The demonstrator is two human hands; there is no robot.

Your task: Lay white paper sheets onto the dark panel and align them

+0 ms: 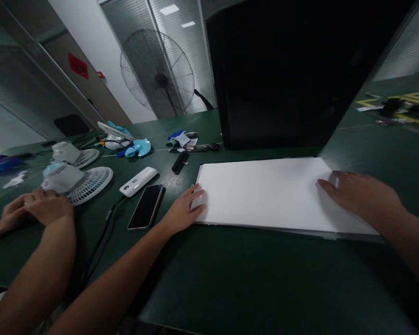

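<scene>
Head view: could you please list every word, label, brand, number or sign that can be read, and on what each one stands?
No text can be read.
White device: a dark marking, too small to read.
Red sign: a dark marking, too blurred to read.
White panel: no text visible.
Phone: dark screen, no text visible.

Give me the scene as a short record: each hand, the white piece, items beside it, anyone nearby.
Left hand: at the left edge of the white flat piece
Right hand: on its right end
White piece: lying on green table; material unclear
Beside left hand: dark-screened phone, white device
Nearby: co-worker's hands, by a white fan
</scene>
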